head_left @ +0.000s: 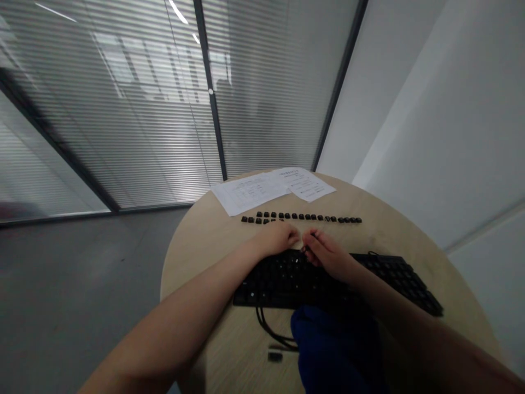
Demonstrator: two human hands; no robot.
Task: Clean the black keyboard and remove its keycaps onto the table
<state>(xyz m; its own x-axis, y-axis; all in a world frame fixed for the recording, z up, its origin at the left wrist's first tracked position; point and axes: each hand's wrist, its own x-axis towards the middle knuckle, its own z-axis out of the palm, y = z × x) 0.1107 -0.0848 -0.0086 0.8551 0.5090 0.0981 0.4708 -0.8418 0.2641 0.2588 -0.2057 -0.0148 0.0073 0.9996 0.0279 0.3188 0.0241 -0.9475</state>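
A black keyboard [268, 284] lies on the round wooden table, with bare spots among its keys on the left part. My left hand [278, 237] hovers at its far edge, fingers curled together; whatever they may hold is hidden. To the right, my right hand [326, 253] is closed in a pinch over the keyboard's upper edge. A small dark thing shows at its fingertips, too small to name. Loose black keycaps [307, 216] stand in two rows just beyond both hands, and my left hand covers part of the nearer row.
Printed sheets of paper [250, 192] lie at the table's [188, 262] far side. A black cable [264, 323] loops near me, beside a small dark plug [275, 356]. Blue cloth [324, 350] overlaps the near edge. Behind stand a glass partition with blinds [262, 126] and a white wall [451, 120].
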